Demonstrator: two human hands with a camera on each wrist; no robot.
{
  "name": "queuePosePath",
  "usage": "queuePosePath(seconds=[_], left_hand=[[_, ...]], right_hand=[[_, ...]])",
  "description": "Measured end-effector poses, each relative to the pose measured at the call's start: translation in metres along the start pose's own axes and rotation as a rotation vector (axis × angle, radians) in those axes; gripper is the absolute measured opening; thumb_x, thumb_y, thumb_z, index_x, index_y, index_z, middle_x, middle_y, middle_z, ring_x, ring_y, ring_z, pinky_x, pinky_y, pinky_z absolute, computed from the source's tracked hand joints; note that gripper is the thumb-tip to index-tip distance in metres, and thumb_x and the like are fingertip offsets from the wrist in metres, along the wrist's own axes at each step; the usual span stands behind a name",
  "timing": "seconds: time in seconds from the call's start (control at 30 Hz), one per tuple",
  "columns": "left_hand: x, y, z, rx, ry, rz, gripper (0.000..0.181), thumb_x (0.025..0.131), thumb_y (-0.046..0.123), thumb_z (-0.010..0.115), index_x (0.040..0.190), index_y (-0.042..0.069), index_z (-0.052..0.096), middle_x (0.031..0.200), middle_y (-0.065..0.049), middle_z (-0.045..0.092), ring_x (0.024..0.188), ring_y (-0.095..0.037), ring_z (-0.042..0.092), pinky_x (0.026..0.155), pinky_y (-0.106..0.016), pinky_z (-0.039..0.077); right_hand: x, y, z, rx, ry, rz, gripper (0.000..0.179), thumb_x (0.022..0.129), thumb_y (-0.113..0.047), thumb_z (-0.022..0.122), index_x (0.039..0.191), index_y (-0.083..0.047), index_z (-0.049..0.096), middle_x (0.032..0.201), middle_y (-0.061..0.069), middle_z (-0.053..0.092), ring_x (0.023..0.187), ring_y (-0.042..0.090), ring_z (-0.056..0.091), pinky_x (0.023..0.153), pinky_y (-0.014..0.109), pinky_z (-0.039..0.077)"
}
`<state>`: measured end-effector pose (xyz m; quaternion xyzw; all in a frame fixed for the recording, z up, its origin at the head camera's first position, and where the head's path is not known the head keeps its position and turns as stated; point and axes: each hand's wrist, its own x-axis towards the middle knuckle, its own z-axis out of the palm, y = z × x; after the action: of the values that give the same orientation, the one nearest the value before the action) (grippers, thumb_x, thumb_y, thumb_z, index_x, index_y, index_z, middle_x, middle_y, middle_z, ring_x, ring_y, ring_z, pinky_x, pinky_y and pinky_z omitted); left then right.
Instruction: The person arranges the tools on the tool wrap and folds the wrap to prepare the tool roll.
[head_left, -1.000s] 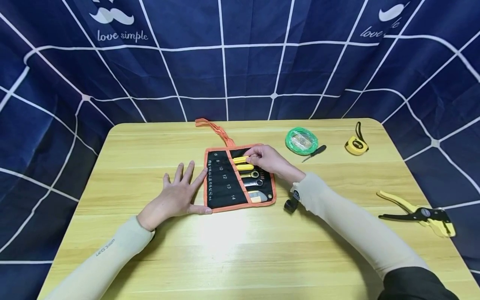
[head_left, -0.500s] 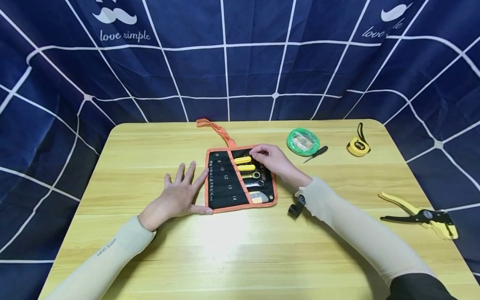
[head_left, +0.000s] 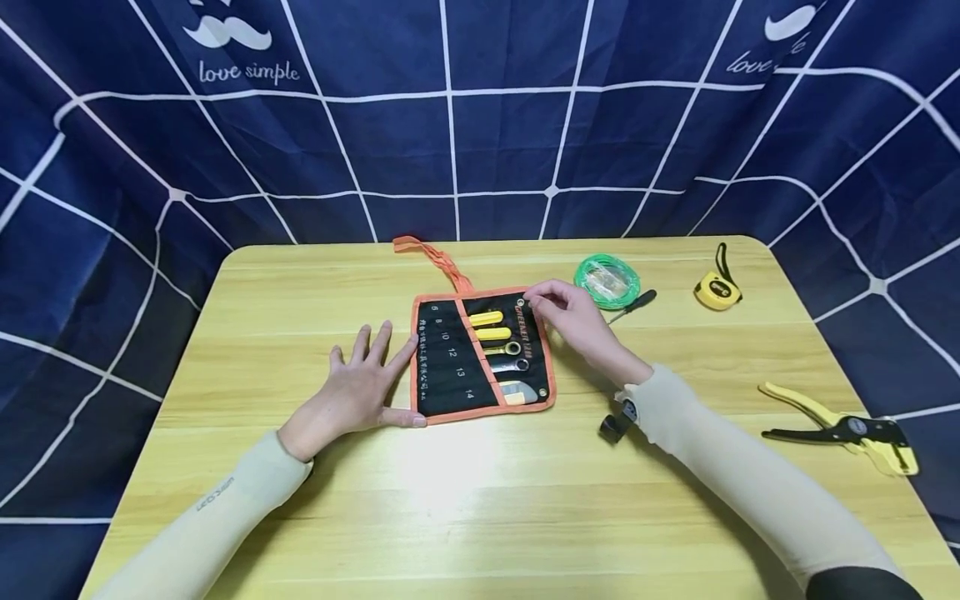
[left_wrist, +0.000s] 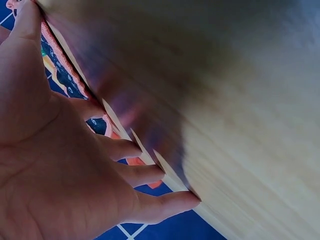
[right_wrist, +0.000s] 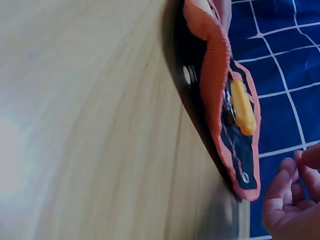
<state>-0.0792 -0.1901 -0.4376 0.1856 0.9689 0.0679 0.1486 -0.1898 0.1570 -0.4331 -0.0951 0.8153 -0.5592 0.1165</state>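
Observation:
A black tool pouch (head_left: 450, 367) with orange edging lies unrolled on the table, its pocket panel marked with sizes. Two yellow tool handles (head_left: 492, 333), two ring-ended wrenches (head_left: 510, 365) and a grey-and-yellow flat tool (head_left: 516, 392) stick out of its pockets. My left hand (head_left: 351, 390) rests with fingers spread at the pouch's left edge, index fingertip and thumb touching the border. By the upper right corner is my right hand (head_left: 577, 321), its fingers loosely bent and nothing seen in them. In the right wrist view, that hand (right_wrist: 295, 195) appears apart from the pouch (right_wrist: 244, 155).
An orange tie strap (head_left: 438, 260) trails from the pouch's top. Behind the right hand lie a green wire coil (head_left: 606, 282) and a small black-handled screwdriver (head_left: 636, 305). Farther right are a yellow tape measure (head_left: 717, 290) and yellow-black wire strippers (head_left: 847, 427). A blue curtain surrounds the table.
My right hand has let go of the upper yellow handle and moved right to the pouch's upper right corner, uncovering the printed lettering. The left hand has stayed put.

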Motion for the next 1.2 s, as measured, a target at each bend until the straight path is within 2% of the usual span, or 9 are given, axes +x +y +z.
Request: queuePosePath(seconds=[0.1, 0.23, 0.43, 0.53, 0.7, 0.9, 1.1, 1.2], left_hand=[[0.0, 0.0, -0.001, 0.003, -0.009, -0.002, 0.125, 0.085, 0.084, 0.073, 0.176, 0.014, 0.023, 0.176, -0.034, 0.013, 0.156, -0.064, 0.017, 0.107, -0.09, 0.025], [-0.001, 0.001, -0.003, -0.003, -0.01, 0.0, 0.125, 0.085, 0.083, 0.073, 0.176, 0.013, 0.024, 0.175, -0.034, 0.014, 0.156, -0.065, 0.017, 0.106, -0.09, 0.026], [-0.001, 0.0, -0.004, 0.005, -0.008, 0.001, 0.125, 0.085, 0.084, 0.072, 0.176, 0.013, 0.024, 0.175, -0.034, 0.014, 0.156, -0.064, 0.017, 0.106, -0.09, 0.027], [-0.001, 0.0, -0.004, 0.005, -0.006, 0.0, 0.125, 0.084, 0.084, 0.073, 0.176, 0.014, 0.023, 0.175, -0.034, 0.014, 0.156, -0.064, 0.018, 0.106, -0.09, 0.027], [0.0, 0.0, -0.004, 0.002, -0.009, 0.0, 0.125, 0.085, 0.084, 0.073, 0.176, 0.014, 0.023, 0.176, -0.033, 0.014, 0.156, -0.064, 0.018, 0.106, -0.09, 0.026], [0.001, 0.0, -0.002, 0.002, -0.002, -0.002, 0.125, 0.084, 0.084, 0.073, 0.176, 0.014, 0.023, 0.176, -0.033, 0.015, 0.156, -0.064, 0.018, 0.106, -0.09, 0.026], [0.001, 0.0, -0.001, 0.008, -0.006, -0.004, 0.125, 0.085, 0.084, 0.073, 0.176, 0.014, 0.022, 0.176, -0.033, 0.014, 0.156, -0.064, 0.017, 0.106, -0.09, 0.026], [0.001, 0.0, 0.001, 0.012, -0.008, -0.006, 0.125, 0.085, 0.083, 0.073, 0.176, 0.014, 0.022, 0.176, -0.033, 0.014, 0.156, -0.064, 0.017, 0.106, -0.09, 0.026]], right_hand=[[-0.003, 0.001, -0.009, 0.026, 0.03, -0.006, 0.026, 0.112, -0.01, 0.062, 0.128, 0.009, 0.07, 0.122, 0.025, 0.069, 0.1, 0.02, 0.064, 0.09, 0.031, 0.054], [-0.01, 0.003, -0.024, 0.042, 0.08, -0.011, 0.026, 0.111, -0.011, 0.065, 0.127, 0.008, 0.071, 0.116, 0.024, 0.068, 0.095, 0.019, 0.064, 0.085, 0.03, 0.057], [-0.02, 0.01, -0.05, 0.029, 0.161, -0.037, 0.028, 0.11, -0.012, 0.067, 0.129, 0.008, 0.071, 0.11, 0.008, 0.068, 0.09, 0.014, 0.062, 0.076, 0.022, 0.054], [-0.023, 0.014, -0.062, 0.032, 0.186, -0.025, 0.03, 0.109, -0.013, 0.067, 0.129, 0.009, 0.07, 0.105, 0.002, 0.07, 0.084, 0.011, 0.062, 0.072, 0.022, 0.053], [-0.029, 0.019, -0.081, 0.036, 0.216, 0.022, 0.031, 0.11, -0.016, 0.067, 0.128, 0.009, 0.069, 0.1, 0.002, 0.072, 0.082, 0.013, 0.066, 0.069, 0.022, 0.055], [-0.034, 0.033, -0.107, 0.018, 0.229, 0.086, 0.03, 0.111, -0.018, 0.066, 0.13, 0.004, 0.069, 0.101, 0.001, 0.073, 0.079, 0.012, 0.069, 0.059, 0.023, 0.053], [-0.033, 0.05, -0.13, -0.098, 0.227, 0.139, 0.031, 0.11, -0.018, 0.066, 0.134, 0.002, 0.069, 0.094, -0.006, 0.071, 0.074, 0.011, 0.061, 0.052, 0.026, 0.048], [-0.03, 0.057, -0.137, -0.126, 0.206, 0.156, 0.036, 0.11, -0.018, 0.064, 0.14, 0.002, 0.066, 0.1, -0.01, 0.07, 0.075, 0.009, 0.06, 0.053, 0.027, 0.047]])
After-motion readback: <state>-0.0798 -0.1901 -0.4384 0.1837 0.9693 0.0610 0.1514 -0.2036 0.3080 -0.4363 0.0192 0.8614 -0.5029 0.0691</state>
